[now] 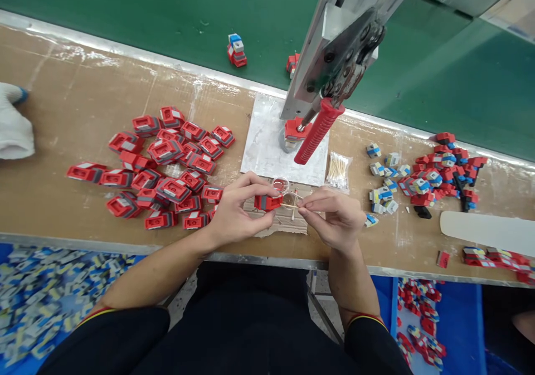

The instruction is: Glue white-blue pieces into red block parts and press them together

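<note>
My left hand point(240, 207) grips a red plastic part point(267, 202) between thumb and fingers, over the front of the bench. A cotton swab point(289, 205) is pinched in my right hand point(334, 213), its far end at the red part's right side. Just beyond the fingers stand small clear cups point(280, 185), on or beside a piece of cardboard point(288, 227). A red part point(295, 128) sits under the plunger of a toggle clamp with a red handle point(320, 132), on a pale metal plate point(261, 141).
Many red parts point(167, 146) lie heaped on the left. A bag of cotton swabs point(337, 170), white-and-blue pieces point(382, 194) and assembled red pieces point(443, 169) are on the right. Behind runs a green belt point(146, 24); blue bins point(388, 291) sit below the bench edge. A white glove point(14, 121) shows far left.
</note>
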{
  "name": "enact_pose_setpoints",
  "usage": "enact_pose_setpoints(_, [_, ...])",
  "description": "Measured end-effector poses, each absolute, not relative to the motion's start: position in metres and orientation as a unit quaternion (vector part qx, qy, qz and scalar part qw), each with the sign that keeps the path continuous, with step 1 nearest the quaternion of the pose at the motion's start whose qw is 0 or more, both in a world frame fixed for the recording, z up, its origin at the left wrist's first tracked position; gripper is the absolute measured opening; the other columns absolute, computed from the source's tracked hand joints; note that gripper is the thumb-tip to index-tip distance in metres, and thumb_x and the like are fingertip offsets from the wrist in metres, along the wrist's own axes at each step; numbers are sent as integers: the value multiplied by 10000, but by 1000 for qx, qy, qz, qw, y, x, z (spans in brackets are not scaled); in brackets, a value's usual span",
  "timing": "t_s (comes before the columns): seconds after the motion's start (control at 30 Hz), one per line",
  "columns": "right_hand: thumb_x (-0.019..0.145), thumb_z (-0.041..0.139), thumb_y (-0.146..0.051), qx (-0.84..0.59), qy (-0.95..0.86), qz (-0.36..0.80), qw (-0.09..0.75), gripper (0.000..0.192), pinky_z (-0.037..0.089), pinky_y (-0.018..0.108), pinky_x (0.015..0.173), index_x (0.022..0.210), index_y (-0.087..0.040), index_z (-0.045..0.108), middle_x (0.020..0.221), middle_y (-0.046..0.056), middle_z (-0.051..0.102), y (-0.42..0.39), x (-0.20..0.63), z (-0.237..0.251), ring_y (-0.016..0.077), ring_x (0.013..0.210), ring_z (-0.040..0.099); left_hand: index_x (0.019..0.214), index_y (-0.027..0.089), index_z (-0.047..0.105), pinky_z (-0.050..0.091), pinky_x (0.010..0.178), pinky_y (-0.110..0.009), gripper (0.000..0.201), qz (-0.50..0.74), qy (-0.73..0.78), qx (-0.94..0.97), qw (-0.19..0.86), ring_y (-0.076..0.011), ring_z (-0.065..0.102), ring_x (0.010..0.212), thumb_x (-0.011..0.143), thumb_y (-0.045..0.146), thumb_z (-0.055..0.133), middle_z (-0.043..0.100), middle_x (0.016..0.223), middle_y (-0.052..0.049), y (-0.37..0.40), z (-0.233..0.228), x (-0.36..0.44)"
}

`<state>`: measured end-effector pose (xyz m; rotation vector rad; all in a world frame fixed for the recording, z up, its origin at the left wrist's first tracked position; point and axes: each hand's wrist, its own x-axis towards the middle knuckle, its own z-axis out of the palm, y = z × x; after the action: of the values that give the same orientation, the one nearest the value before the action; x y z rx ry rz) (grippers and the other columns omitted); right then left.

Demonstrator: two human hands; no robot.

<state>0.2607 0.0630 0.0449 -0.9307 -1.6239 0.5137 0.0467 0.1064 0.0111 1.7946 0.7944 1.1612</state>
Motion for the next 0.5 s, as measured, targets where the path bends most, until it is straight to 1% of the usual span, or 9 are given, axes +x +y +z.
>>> enact_pose_setpoints(0.07, [913, 789, -120, -396, -669, 211, 592, 149, 599, 298, 555, 953, -254, 737, 776, 8, 816, 62, 267, 46, 181, 635, 771, 1031, 232, 807, 627, 779, -309, 295, 465, 317, 712, 420, -179, 740, 856, 774, 93, 770, 746, 954, -37, 107, 11, 47])
enact_pose_setpoints(0.13, [909, 791, -111, -405, -671, 196, 590, 160, 583, 299, 567, 943, -254, 729, 756, 1, 802, 61, 275, 47, 177, 633, 759, 1022, 233, 805, 622, 775, -312, 282, 469, 321, 707, 421, -179, 737, 845, 774, 102, 780, 748, 949, -38, 107, 11, 46])
enact_pose_setpoints(0.17, [907, 789, -98, -412, -689, 190, 565, 168, 580, 297, 589, 932, -251, 723, 759, 0, 800, 62, 278, 46, 173, 647, 757, 1018, 234, 803, 620, 771, -313, 275, 471, 322, 704, 422, -178, 733, 838, 774, 108, 784, 748, 944, -38, 108, 11, 46])
enact_pose_setpoints(0.23, [921, 771, -87, -426, -750, 186, 471, 169, 563, 284, 624, 906, -244, 711, 782, 1, 802, 64, 283, 44, 160, 677, 742, 1019, 236, 796, 616, 765, -312, 266, 472, 323, 700, 427, -177, 729, 831, 781, 118, 785, 746, 937, -37, 108, 11, 45])
enact_pose_setpoints(0.3, [958, 729, -104, -431, -805, 176, 368, 157, 520, 272, 613, 883, -239, 701, 781, -1, 795, 67, 284, 41, 147, 671, 703, 1030, 234, 788, 611, 762, -303, 265, 469, 320, 700, 433, -172, 728, 833, 793, 117, 779, 743, 936, -34, 109, 12, 45])
enact_pose_setpoints(0.37, [991, 681, -121, -431, -832, 159, 310, 172, 476, 270, 583, 866, -238, 694, 740, -11, 770, 69, 283, 38, 140, 639, 663, 1041, 230, 781, 608, 764, -296, 275, 468, 318, 700, 435, -167, 729, 839, 796, 106, 774, 742, 943, -33, 109, 12, 44])
enact_pose_setpoints(0.43, [998, 680, -131, -430, -830, 161, 316, 168, 486, 269, 582, 869, -237, 691, 735, -11, 769, 69, 283, 38, 139, 637, 671, 1039, 231, 776, 612, 773, -298, 283, 471, 318, 700, 433, -170, 734, 852, 791, 94, 770, 748, 958, -35, 110, 12, 44])
enact_pose_setpoints(0.5, [975, 724, -127, -429, -806, 180, 365, 145, 533, 272, 605, 888, -239, 694, 782, 0, 800, 68, 283, 42, 146, 663, 713, 1031, 234, 773, 621, 786, -310, 284, 475, 316, 700, 429, -179, 742, 869, 786, 91, 766, 758, 975, -37, 109, 12, 45])
